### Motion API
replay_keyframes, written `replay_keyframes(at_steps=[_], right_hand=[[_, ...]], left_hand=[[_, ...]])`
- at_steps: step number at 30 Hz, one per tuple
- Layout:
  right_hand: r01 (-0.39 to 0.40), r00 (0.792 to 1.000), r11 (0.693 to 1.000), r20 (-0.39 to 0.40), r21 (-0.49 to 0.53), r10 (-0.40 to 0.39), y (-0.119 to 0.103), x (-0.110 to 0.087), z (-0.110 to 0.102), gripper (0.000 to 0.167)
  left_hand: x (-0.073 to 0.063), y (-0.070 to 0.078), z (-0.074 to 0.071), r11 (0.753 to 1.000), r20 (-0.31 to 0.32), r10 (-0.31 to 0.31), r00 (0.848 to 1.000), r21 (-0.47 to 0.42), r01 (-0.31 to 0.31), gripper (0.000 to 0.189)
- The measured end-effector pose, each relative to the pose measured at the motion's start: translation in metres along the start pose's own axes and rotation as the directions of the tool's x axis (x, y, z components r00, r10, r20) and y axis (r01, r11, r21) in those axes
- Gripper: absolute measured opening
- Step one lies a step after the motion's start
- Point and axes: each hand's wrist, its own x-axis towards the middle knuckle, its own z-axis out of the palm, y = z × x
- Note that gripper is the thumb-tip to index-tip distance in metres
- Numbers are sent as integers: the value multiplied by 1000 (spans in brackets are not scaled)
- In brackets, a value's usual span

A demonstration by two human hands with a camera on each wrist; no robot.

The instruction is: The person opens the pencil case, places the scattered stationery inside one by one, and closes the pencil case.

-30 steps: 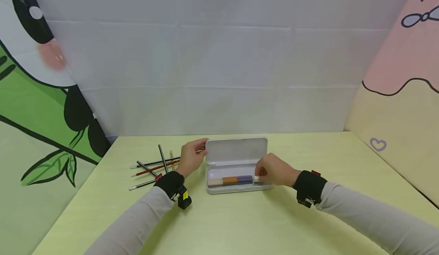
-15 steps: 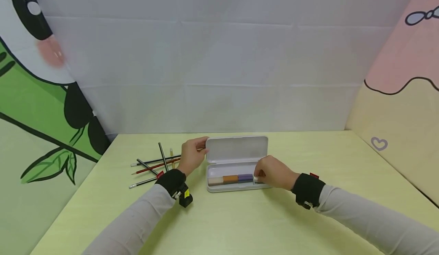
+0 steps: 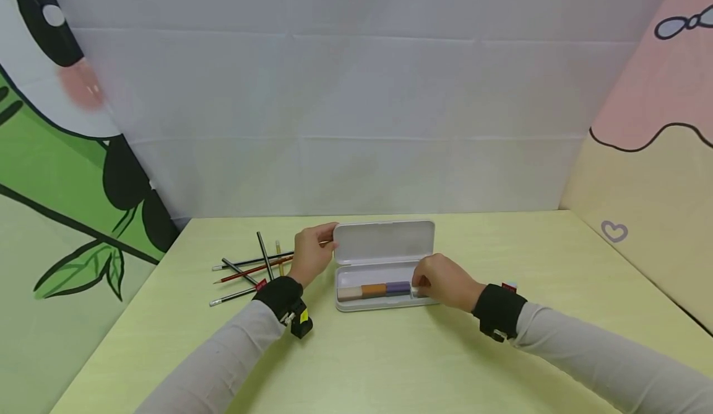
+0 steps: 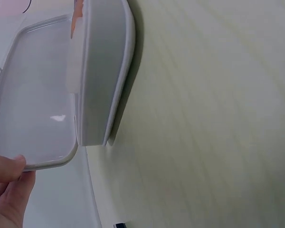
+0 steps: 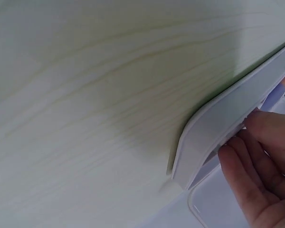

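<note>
In the head view an open white pencil case point(image 3: 370, 307) lies on the table, its lid point(image 3: 384, 242) raised at the back. My left hand point(image 3: 311, 254) pinches the lid's left edge between thumb and fingers, which the left wrist view confirms. Inside the case a pale block point(image 3: 350, 293), an orange block point(image 3: 374, 290) and a purple block point(image 3: 398, 288) lie end to end along the front. My right hand point(image 3: 445, 281) reaches into the case's right end, thumb and fingers bent around a small whitish piece, mostly hidden by the fingers.
Several pencils point(image 3: 245, 273) lie crossed in a loose pile left of my left hand, partly behind it. A pale wall covering point(image 3: 379, 123) rises at the table's back edge. Patterned panels stand at both sides.
The right hand has shifted very slightly down at the case's right end. The left hand keeps its hold on the lid, and the case stays in place.
</note>
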Motion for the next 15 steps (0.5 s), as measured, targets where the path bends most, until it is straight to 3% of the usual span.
replay_keyframes(at_steps=[7, 11, 15], right_hand=[[14, 1000, 1000, -11, -9, -14, 3, -9, -5, 11], [-16, 1000, 1000, -18, -20, 16, 10, -21, -18, 14], [-63, 997, 996, -36, -56, 61, 25, -41, -33, 18]], left_hand=[[-1, 1, 0, 1000, 4, -2, 1000, 23, 2, 40], [-1, -1, 1, 999, -3, -11, 1000, 35, 11, 39], [0, -2, 1, 999, -8, 26, 1000, 37, -26, 39]])
